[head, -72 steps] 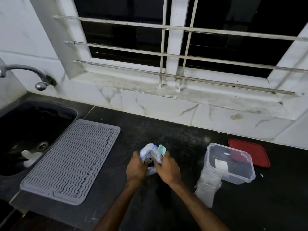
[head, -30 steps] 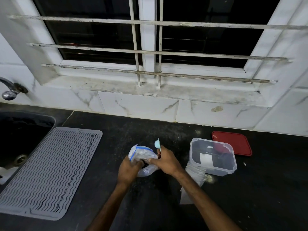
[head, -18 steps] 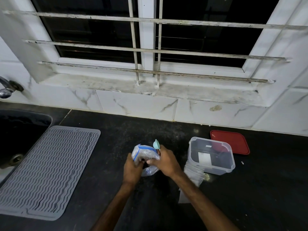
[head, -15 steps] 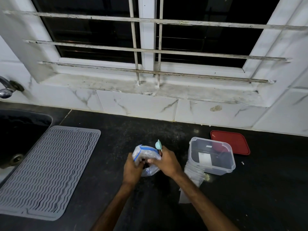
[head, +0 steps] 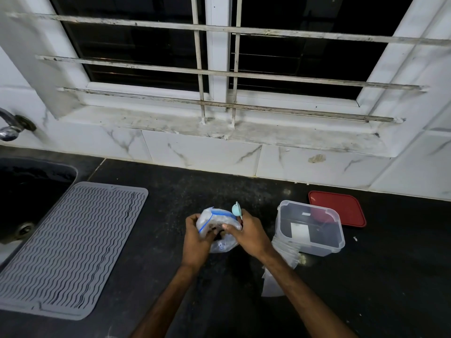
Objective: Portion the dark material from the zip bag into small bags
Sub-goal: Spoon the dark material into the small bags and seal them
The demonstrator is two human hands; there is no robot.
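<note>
Black stone counter [head: 151, 284] beneath a barred window [head: 219, 59], white marble-veined tile behind. Left: sink [head: 29, 191], grey ribbed mat [head: 70, 247]. Centre — zip bag [head: 219, 218], gripped by left hand [head: 196, 240] and right hand [head: 251, 236]; right also holds a pale blue spoon [head: 236, 211]. Right: clear container [head: 310, 230], red lid [head: 339, 206] — small bags [head: 283, 252] beside.

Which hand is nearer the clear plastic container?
Right. The right hand grips the zip bag just left of the clear container, apart from it. The left hand is on the bag's far side, farther away.
</note>
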